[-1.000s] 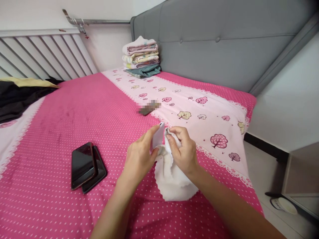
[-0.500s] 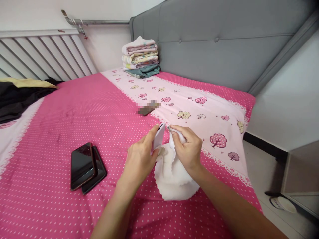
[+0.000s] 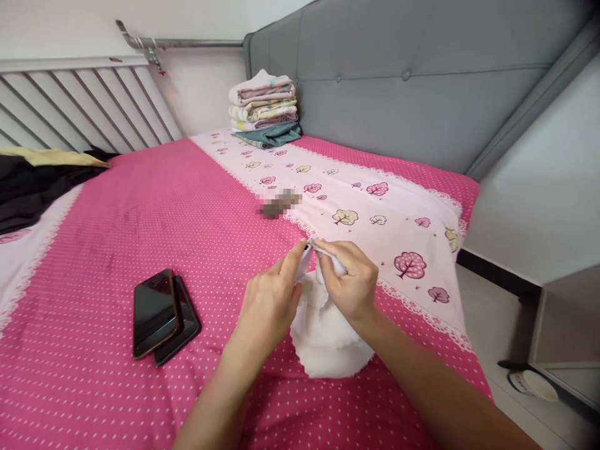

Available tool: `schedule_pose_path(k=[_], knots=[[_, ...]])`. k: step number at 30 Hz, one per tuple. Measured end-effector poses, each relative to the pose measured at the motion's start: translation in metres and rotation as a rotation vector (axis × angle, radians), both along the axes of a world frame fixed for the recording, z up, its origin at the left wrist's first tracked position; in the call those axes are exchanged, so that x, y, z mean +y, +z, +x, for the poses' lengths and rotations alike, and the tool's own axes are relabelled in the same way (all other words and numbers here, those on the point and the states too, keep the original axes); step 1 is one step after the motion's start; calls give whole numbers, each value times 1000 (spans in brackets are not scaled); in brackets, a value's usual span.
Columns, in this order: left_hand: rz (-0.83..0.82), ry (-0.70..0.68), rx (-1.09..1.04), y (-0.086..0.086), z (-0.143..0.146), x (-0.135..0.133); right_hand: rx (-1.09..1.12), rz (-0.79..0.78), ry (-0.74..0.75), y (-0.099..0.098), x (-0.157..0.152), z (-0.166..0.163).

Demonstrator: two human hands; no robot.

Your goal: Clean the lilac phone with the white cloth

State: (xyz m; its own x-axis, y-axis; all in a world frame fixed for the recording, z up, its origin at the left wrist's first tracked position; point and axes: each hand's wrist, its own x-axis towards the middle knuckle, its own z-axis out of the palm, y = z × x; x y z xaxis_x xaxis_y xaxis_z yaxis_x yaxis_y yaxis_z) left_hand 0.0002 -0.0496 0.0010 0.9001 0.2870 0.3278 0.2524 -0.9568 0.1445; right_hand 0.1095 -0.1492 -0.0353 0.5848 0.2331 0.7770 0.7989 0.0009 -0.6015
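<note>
My left hand [image 3: 269, 303] grips a small white phone [image 3: 302, 267] by its lower part, holding it up over the pink dotted bedsheet [image 3: 117, 237]. My right hand [image 3: 351, 284] pinches a white cloth [image 3: 328, 337] against the phone's top edge. Most of the phone is hidden behind my fingers and the cloth. The rest of the cloth hangs down and rests on the sheet below my hands.
Two dark phones [image 3: 162, 315] lie stacked to the left. A small blurred object [image 3: 279, 203] lies farther back. Folded cloths [image 3: 265, 109] are piled at the grey headboard [image 3: 422, 81]. Dark clothing [image 3: 32, 184] lies far left. The bed's edge and floor with a cup [image 3: 534, 384] are right.
My right hand has slid the cloth over the phone's top, and the phone has tipped lower, so less of it shows than a second ago.
</note>
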Motion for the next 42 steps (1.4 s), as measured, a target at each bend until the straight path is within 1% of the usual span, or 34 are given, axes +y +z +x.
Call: schedule_pose_path(k=[7,13,21,24,27,33,42], knots=[[-41,-13,-24,0,0,5,-62,-52,71,-1,0,-9],[-44,-9,-29,1,1,4,-102,-22,109,1,0,-11],[-38,-4,-10,0,1,4,2,-67,5,-3,0,-3],[-34,-11,-12,0,1,4,10,-67,-2,-3,1,-2],[-34,-13,-7,1,1,3,8,-53,20,-2,2,-3],[-26,-9,-12,2,1,4,-6,-42,113,1,0,-5],[-45,-16,-17,2,0,4,-90,-22,169,2,-1,-10]])
